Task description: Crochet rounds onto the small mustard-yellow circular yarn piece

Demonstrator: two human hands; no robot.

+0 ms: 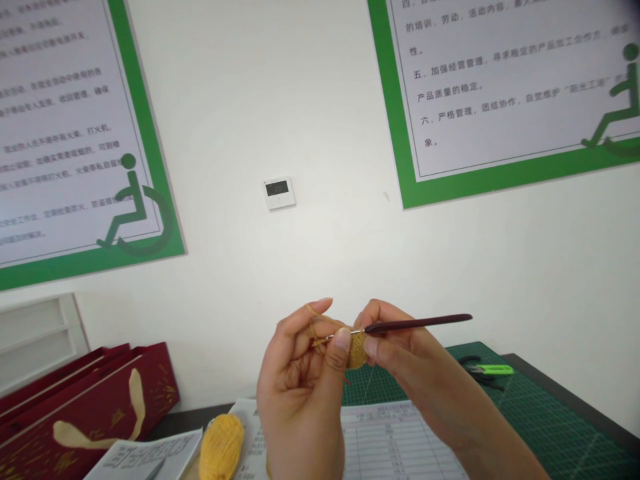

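Observation:
A small piece of yellow crochet work [357, 352] is pinched between the thumb and fingers of my left hand [305, 373], above the table. Yellow yarn loops over the raised index finger of that hand. My right hand [400, 340] grips a crochet hook [420, 323] with a dark red handle, and its thumb touches the edge of the crochet piece. The hook's metal shaft lies across the top of the work, its tip pointing left near the yarn. Below the piece a short bit of red thread shows. A yellow yarn ball [221, 445] lies on the table left of my left hand.
A green cutting mat [545, 407] covers the table's right side, with a bright green-handled tool [493, 369] on it. Printed sheets [390, 443] lie under my hands. Dark red gift bags [100, 407] stand at left. A thermostat [279, 193] and posters [395, 120] are on the wall.

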